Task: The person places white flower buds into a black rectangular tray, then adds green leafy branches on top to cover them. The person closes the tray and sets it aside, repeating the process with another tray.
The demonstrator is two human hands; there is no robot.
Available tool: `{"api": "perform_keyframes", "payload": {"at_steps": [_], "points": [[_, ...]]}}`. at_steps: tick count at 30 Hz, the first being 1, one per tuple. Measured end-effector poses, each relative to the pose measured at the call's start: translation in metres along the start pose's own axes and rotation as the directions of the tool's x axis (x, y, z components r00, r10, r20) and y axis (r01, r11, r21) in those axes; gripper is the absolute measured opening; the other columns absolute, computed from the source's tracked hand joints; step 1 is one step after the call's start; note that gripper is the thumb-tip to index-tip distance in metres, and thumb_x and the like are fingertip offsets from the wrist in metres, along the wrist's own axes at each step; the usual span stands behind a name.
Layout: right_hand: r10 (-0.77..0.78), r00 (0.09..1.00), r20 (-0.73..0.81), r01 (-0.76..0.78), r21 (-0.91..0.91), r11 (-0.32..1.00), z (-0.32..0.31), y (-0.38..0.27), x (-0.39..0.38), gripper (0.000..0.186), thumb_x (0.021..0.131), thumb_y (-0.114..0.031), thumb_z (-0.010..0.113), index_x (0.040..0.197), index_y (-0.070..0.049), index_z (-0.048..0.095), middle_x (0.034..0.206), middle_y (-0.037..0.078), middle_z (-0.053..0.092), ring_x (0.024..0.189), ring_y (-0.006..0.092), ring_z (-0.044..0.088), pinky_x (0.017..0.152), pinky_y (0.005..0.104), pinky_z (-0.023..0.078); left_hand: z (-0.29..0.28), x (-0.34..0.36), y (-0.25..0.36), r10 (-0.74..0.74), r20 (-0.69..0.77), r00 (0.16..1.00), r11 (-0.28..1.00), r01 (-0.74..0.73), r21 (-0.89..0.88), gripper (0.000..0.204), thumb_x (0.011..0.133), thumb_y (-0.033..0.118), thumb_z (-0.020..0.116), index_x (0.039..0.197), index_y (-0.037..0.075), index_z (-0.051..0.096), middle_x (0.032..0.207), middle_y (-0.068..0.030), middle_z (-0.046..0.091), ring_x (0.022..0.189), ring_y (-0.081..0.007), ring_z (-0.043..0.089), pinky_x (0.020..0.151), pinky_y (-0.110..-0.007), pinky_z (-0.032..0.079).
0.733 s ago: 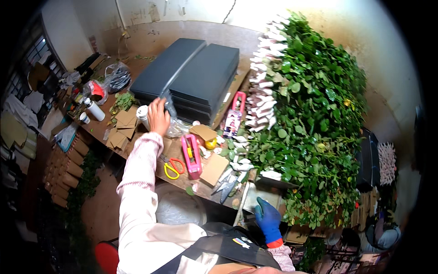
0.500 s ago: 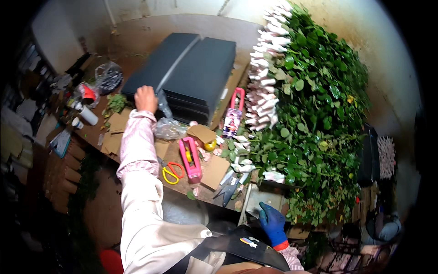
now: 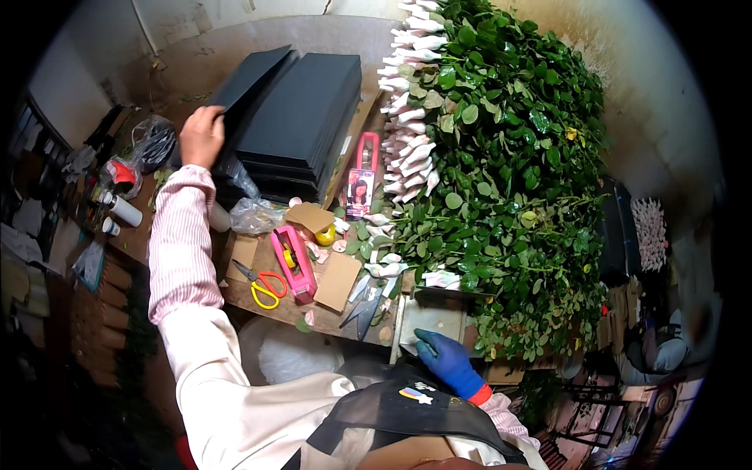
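My bare left hand (image 3: 201, 137) grips the near left edge of a dark grey sheet (image 3: 252, 77) and holds it tilted above the left of two stacks. Beside it stands the right stack of dark sheets (image 3: 301, 117), flat and even. My right hand (image 3: 453, 364), in a blue glove with a red cuff, is at the table's front edge by a pale metal tray (image 3: 427, 319). Its thumb and fingers are apart, and I see nothing held in them. A clear plastic bag (image 3: 262, 215) lies in front of the stacks.
Long leafy stems (image 3: 509, 164) with white-wrapped heads (image 3: 415, 153) are piled at the right. Nearer me lie a pink tape dispenser (image 3: 294, 265), scissors (image 3: 269, 291), pruning shears (image 3: 363, 311) and cardboard pieces (image 3: 338, 280). A white bottle (image 3: 123, 210) stands at the left.
My left hand has moved left and up, and the dark sheet it holds has lifted off the left stack at a slant. The view has shifted; my right hand stays near the tray.
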State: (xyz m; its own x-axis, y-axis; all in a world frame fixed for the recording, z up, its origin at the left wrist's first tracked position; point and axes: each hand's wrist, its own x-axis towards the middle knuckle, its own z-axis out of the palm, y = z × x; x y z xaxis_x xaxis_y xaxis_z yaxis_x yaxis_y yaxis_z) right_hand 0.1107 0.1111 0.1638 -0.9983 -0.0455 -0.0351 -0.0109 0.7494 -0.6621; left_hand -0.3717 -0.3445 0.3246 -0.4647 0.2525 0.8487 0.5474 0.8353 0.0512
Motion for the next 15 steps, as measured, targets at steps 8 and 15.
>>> {"api": "perform_keyframes", "payload": {"at_steps": [8, 15], "points": [[-0.376, 0.784, -0.494, 0.352, -0.144, 0.925, -0.103, -0.057, 0.070, 0.096, 0.086, -0.032, 0.082, 0.163, -0.003, 0.032, 0.164, 0.024, 0.039, 0.150, 0.0412, 0.041, 0.123, 0.0491, 0.036, -0.076, -0.053, 0.396, -0.053, 0.000, 0.999, 0.493, 0.026, -0.870, 0.051, 0.078, -0.011, 0.068, 0.124, 0.005, 0.054, 0.107, -0.0071, 0.055, 0.077, -0.0125, 0.060, 0.064, -0.026, 0.051], [-0.351, 0.670, -0.654, 0.500, 0.049, 0.864, -0.225, 0.017, 0.010, 0.039, 0.103, -0.011, 0.054, 0.138, -0.001, 0.067, 0.138, 0.017, 0.068, 0.128, 0.0325, 0.064, 0.113, 0.0439, 0.046, -0.100, -0.082, 0.495, 0.061, -0.413, 0.909, 0.757, -0.312, -0.574, 0.051, 0.088, 0.024, 0.081, 0.134, 0.017, 0.059, 0.139, -0.0124, 0.054, 0.117, -0.0361, 0.055, 0.100, -0.053, 0.045]]}}
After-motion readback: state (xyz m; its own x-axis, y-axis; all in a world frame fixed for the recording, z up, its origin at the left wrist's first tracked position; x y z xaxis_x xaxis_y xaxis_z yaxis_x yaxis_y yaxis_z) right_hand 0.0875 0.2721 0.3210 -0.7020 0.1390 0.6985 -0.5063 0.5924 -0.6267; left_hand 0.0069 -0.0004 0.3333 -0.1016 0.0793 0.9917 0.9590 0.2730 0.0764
